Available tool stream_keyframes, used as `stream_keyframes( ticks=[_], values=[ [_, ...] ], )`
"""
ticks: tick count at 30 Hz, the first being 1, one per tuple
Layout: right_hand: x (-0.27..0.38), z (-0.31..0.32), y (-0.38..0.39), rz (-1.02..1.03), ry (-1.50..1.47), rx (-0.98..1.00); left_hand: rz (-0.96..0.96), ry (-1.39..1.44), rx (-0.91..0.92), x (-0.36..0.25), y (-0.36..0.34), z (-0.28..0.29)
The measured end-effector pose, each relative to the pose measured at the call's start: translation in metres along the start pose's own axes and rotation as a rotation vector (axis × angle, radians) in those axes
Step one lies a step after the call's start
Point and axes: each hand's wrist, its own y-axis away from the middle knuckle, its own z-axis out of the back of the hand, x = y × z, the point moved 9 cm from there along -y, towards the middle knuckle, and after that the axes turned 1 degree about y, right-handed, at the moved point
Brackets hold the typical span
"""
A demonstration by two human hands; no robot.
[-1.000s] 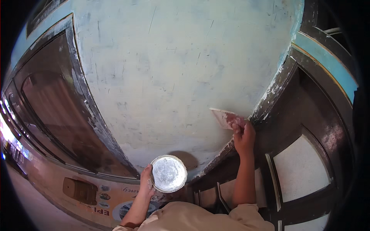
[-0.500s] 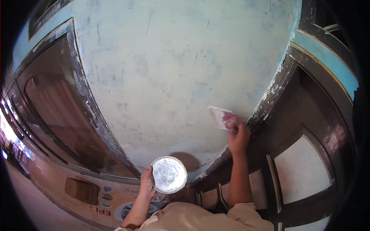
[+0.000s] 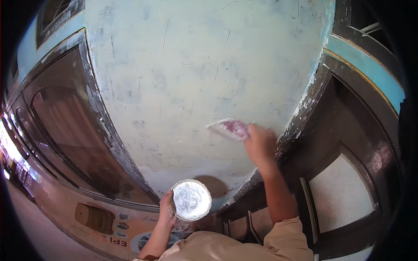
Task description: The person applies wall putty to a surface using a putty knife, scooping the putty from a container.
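Note:
A pale, scuffed wall [image 3: 204,74] with small dark marks fills the middle. My right hand [image 3: 260,145], blurred by motion, grips a flat trowel [image 3: 227,129] with a pink-stained, white-smeared face, held against or just in front of the lower right of the wall; contact is unclear. My left hand [image 3: 166,208] holds a round tub [image 3: 191,199] from its left side, low in front of me, with white paste over its inside.
Dark doors stand left [image 3: 56,100] and right [image 3: 331,122], their frames [image 3: 305,104] flaked with white. Turquoise bands [image 3: 361,65] run above them. Below lie a printed board [image 3: 130,230] with a brown object [image 3: 93,216] at its left, and pale panels [image 3: 342,191] at the lower right.
My right hand and the trowel have swung leftward across the wall, and the trowel's angle has changed. The tub in my left hand sits slightly lower in the picture.

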Motion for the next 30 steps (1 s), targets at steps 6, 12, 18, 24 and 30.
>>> stream_keyframes(
  ticks=[6, 12, 18, 24, 30],
  values=[
    [-0.049, 0.080, -0.006, -0.262, -0.377, -0.371, -0.026, 0.039, -0.015, 0.006, -0.003, 0.023],
    [-0.021, 0.042, 0.040, -0.139, -0.495, -0.181, -0.076, 0.020, -0.019, -0.006, -0.004, 0.019],
    [0.004, -0.024, 0.080, -0.408, -0.958, 0.176, -0.104, 0.036, 0.020, -0.034, 0.000, -0.008],
    [0.016, -0.055, 0.095, -0.557, -1.359, 0.217, -0.096, 0.005, 0.059, -0.024, -0.008, -0.009],
    [0.052, -0.107, 0.115, -0.528, -1.366, 0.624, -0.077, -0.009, 0.084, -0.043, 0.000, -0.026]
  ],
)
